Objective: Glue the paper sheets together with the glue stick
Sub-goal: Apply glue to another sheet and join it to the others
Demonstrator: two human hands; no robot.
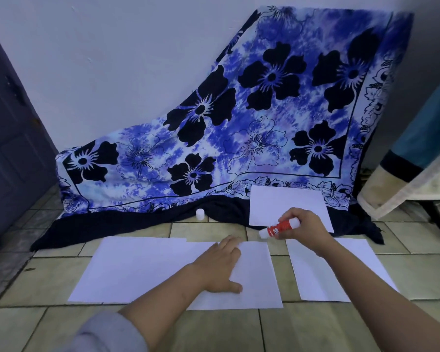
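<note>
The glue stick (280, 228) has no cap on, and the right hand (302, 226) holds it with the fingers curled round its body. Its white tip points down to the left, close to the far right corner of the middle sheet (254, 278); I cannot tell if it touches. This sheet overlaps the left sheet (137, 268), and the left hand (221, 265) lies flat there with straight fingers, gripping nothing, so I judge the first joint is made. The right sheet (313, 280) lies just beside, with a gap between, and the far sheet (277, 204) rests partly on the flowered cloth (264, 110); both are not yet joined. The cap (200, 214) stands on the tiled floor (214, 331) by the cloth.
</note>
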